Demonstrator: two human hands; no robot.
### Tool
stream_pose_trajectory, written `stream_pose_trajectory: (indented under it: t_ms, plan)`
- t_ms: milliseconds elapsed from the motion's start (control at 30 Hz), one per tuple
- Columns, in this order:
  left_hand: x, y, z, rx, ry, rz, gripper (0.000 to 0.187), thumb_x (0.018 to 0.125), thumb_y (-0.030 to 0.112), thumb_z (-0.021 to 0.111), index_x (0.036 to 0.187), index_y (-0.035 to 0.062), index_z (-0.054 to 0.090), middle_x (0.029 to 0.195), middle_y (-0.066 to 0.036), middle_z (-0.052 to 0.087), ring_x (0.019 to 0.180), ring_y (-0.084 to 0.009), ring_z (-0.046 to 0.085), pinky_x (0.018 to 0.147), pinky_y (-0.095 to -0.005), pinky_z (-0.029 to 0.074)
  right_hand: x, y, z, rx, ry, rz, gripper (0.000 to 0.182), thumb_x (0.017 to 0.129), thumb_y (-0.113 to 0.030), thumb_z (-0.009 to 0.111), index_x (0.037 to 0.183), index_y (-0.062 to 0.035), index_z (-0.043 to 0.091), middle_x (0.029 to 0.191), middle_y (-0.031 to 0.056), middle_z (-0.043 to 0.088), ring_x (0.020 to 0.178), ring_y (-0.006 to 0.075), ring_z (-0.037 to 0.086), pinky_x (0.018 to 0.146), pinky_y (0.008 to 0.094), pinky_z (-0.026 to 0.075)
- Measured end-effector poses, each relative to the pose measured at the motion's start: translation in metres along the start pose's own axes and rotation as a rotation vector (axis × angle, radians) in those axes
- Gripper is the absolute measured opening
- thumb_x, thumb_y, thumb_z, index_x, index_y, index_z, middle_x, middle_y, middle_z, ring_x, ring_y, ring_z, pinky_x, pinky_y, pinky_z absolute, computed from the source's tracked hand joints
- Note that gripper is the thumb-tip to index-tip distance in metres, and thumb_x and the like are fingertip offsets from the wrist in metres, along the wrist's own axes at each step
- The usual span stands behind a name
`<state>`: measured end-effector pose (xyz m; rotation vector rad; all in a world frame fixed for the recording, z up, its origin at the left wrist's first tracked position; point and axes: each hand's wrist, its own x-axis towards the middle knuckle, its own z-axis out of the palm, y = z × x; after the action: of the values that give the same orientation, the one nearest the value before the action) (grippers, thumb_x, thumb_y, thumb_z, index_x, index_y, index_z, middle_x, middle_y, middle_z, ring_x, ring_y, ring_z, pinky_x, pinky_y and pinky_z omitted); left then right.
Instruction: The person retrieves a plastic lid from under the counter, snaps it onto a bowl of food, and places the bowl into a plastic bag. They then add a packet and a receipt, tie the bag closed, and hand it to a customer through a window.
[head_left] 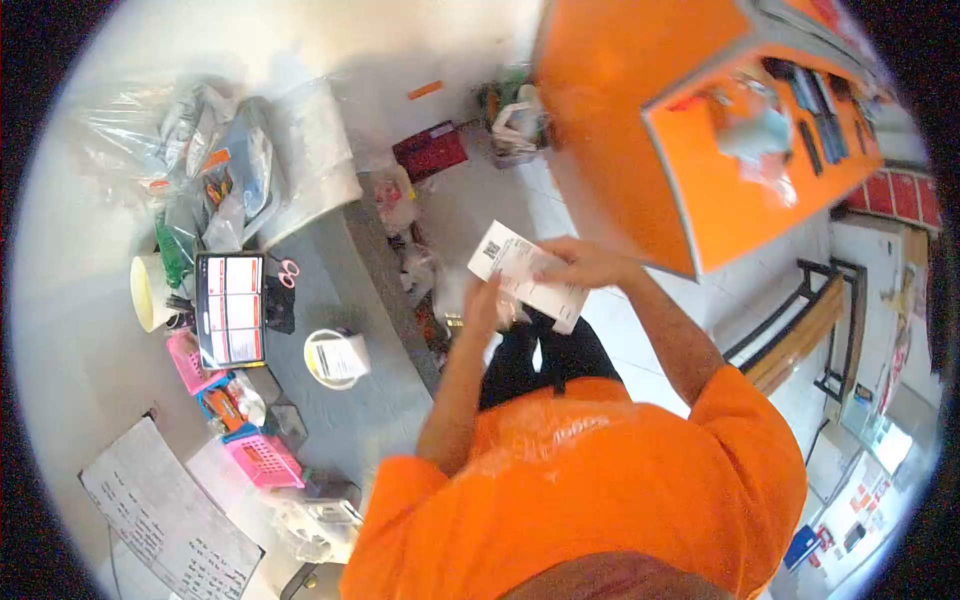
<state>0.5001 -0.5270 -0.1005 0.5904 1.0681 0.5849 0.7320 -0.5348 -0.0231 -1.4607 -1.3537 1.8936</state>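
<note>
A white printed slip of paper (525, 262) with a QR code at its upper left end is held in front of my body. My right hand (590, 264) grips it by the upper right edge, the fingers closed over its face. At the lower left edge, my left hand (483, 303) pinches the slip, its fingertips pressed to the paper. To the left on the grey table stands a round white tub (326, 358) with a folded paper on top.
The grey table (330, 270) on my left holds a tablet (231, 310), pink scissors (289, 272) and a pink basket (266, 461). A large orange counter (620, 130) rises ahead to the right. A wooden bench (795, 335) stands at the right.
</note>
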Motion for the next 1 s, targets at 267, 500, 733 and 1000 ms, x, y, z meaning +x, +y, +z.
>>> stream_pose_trajectory:
  t_ms: [267,500,733,1000]
  plan:
    - [-0.071,0.086,0.112,0.16,-0.131,0.298,0.028,0.085,0.01,0.071,0.109,-0.0033,0.065,0.104,-0.008,0.069,0.092,-0.0155,0.063,0.084,-0.0306,0.049,-0.226,-0.051,-0.11,-0.098,0.423,-0.137,0.024,0.078,-0.015,0.076,0.096,-0.0008,0.069,0.085,0.0018,0.068,0.076,0.0098,0.062,0.069,0.0261,0.05]
    - [-0.056,0.004,0.244,0.752,-0.615,0.371,0.036,0.084,0.023,0.075,0.114,0.0049,0.067,0.121,-0.007,0.063,0.112,-0.0197,0.054,0.097,-0.0347,0.04,-0.29,-0.018,-0.209,0.218,1.03,-0.487,0.016,0.084,-0.004,0.067,0.1,-0.001,0.067,0.088,-0.0002,0.068,0.074,0.0061,0.06,0.061,0.0203,0.046]
    - [-0.034,-0.006,0.297,0.906,-0.475,0.314,0.043,0.084,0.032,0.075,0.118,0.0075,0.064,0.121,-0.01,0.06,0.115,-0.0238,0.053,0.099,-0.0371,0.039,-0.346,-0.075,-0.483,-0.985,1.139,-0.337,0.027,0.084,-0.015,0.059,0.109,-0.0057,0.065,0.102,0.0108,0.066,0.101,0.0316,0.059,0.088,0.0418,0.046]
    - [-0.014,-0.046,0.224,0.764,-0.058,0.161,0.047,0.086,0.034,0.072,0.122,0.0057,0.063,0.117,-0.012,0.064,0.113,-0.0222,0.057,0.093,-0.0359,0.045,-0.306,-0.086,-0.519,-1.207,1.504,-0.583,0.031,0.084,-0.017,0.064,0.115,-0.0137,0.062,0.105,0.0108,0.062,0.112,0.0309,0.051,0.094,0.0468,0.041]
